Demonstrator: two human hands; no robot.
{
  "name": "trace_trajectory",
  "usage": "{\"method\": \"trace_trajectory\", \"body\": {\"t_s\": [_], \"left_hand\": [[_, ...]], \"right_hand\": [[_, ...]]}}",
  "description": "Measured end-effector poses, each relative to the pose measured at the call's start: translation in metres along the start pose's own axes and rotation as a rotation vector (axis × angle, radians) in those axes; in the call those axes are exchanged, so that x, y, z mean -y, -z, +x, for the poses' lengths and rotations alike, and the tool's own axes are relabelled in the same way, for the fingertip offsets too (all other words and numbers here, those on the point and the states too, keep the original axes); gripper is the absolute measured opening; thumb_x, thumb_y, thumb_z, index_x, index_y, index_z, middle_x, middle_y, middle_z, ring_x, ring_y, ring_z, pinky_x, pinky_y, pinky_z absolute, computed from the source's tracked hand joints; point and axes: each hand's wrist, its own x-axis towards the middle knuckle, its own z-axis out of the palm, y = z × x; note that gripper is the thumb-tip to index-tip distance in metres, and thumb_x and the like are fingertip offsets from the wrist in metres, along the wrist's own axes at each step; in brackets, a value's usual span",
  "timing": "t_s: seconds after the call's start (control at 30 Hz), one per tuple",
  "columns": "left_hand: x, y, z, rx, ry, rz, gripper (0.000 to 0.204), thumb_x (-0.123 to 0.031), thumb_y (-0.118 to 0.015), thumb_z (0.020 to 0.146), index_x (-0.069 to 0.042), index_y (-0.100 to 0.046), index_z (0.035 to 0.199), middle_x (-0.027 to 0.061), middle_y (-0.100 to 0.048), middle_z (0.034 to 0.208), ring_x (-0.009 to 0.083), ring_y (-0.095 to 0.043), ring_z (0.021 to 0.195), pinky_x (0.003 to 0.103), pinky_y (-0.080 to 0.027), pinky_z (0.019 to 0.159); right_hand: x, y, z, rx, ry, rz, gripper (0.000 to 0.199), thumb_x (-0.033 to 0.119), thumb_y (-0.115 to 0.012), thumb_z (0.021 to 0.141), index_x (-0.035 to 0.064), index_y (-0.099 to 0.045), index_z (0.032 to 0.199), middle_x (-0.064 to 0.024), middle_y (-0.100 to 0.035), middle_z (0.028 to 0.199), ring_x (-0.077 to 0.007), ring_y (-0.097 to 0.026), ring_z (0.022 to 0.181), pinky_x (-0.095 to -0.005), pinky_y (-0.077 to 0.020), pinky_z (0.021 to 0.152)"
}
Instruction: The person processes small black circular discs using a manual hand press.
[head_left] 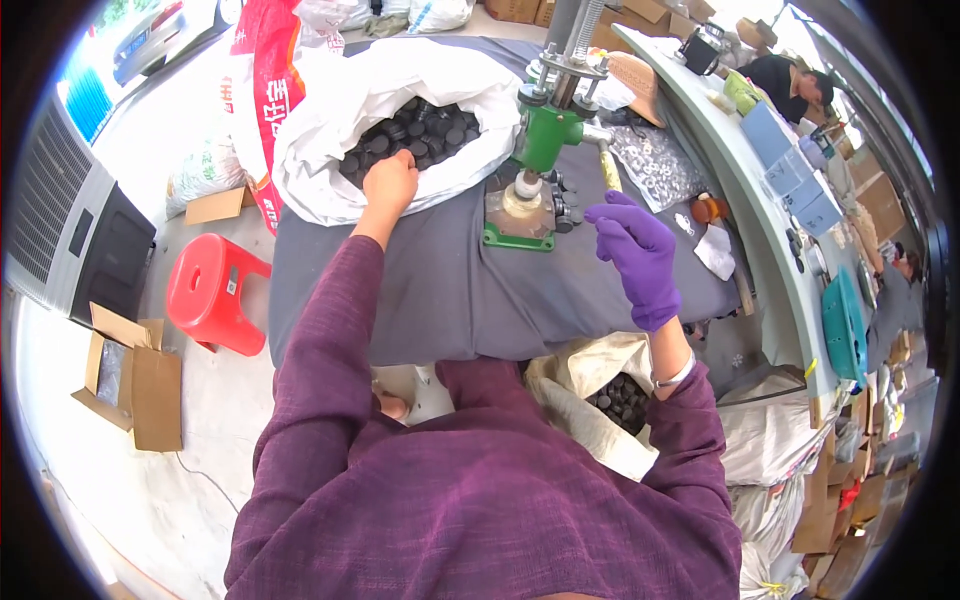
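Observation:
My bare left hand (390, 185) reaches over the near rim of a white woven sack (310, 160), its fingers curled down at the black round caps (430, 128) inside. Whatever sits between those fingertips is hidden. My right hand (640, 255), in a purple glove, hovers over the grey cloth to the right of a green hand press (545, 135). Its fingers are bent loosely and apart, with nothing visible in them, just below the yellowish lever handle (609, 168). Several black caps (568, 208) lie beside the press base (520, 232).
A bag of small clear rings (655, 165) lies right of the press. An open sack of black pieces (622, 400) stands below the table's front edge. A red stool (215, 292) is at left. Another person (790, 88) sits beyond the long bench (740, 170).

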Motion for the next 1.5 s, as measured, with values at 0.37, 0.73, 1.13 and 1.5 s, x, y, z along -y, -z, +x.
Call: {"method": "trace_trajectory", "body": {"t_s": [0.37, 0.73, 1.13, 1.5], "left_hand": [[-0.015, 0.017, 0.018, 0.305, 0.051, 0.025, 0.03, -0.025, -0.059, 0.081, -0.011, -0.069, 0.107, 0.0156, -0.068, 0.098, 0.0321, -0.064, 0.096, 0.041, -0.05, 0.083], [-0.021, -0.002, 0.04, 0.344, 0.144, 0.098, 0.03, -0.023, -0.062, 0.075, -0.008, -0.071, 0.099, 0.015, -0.068, 0.102, 0.0317, -0.065, 0.096, 0.041, -0.051, 0.083], [-0.103, -0.01, -0.06, -0.052, -0.195, -0.592, 0.054, -0.011, -0.074, 0.067, -0.005, -0.052, 0.116, 0.0121, -0.063, 0.092, 0.0266, -0.062, 0.087, 0.038, -0.05, 0.076], [-0.132, -0.037, -0.065, -0.037, -0.173, -0.574, 0.067, -0.01, -0.075, 0.067, 0.0, -0.043, 0.125, 0.0159, -0.066, 0.103, 0.033, -0.056, 0.103, 0.042, -0.045, 0.088]], "right_hand": [[0.05, 0.043, 0.094, 0.01, -0.151, 0.18, 0.025, 0.015, -0.051, 0.091, -0.0045, -0.066, 0.096, -0.0077, -0.061, 0.072, -0.0108, -0.055, 0.06, -0.0267, -0.0478, 0.066], [0.036, 0.059, 0.129, 0.099, -0.014, 0.106, 0.032, 0.013, -0.042, 0.094, -0.0083, -0.06, 0.109, -0.0085, -0.057, 0.068, -0.015, -0.059, 0.067, -0.0362, -0.0539, 0.089], [0.024, 0.059, 0.123, 0.1, 0.184, 0.082, 0.031, 0.01, -0.043, 0.095, -0.0063, -0.055, 0.118, -0.0118, -0.062, 0.087, -0.0128, -0.055, 0.066, -0.0382, -0.0575, 0.082], [0.032, 0.052, 0.113, 0.05, 0.044, 0.207, 0.032, 0.008, -0.042, 0.094, -0.0091, -0.053, 0.118, -0.0145, -0.064, 0.094, -0.0126, -0.054, 0.064, -0.0377, -0.0568, 0.082]]}}
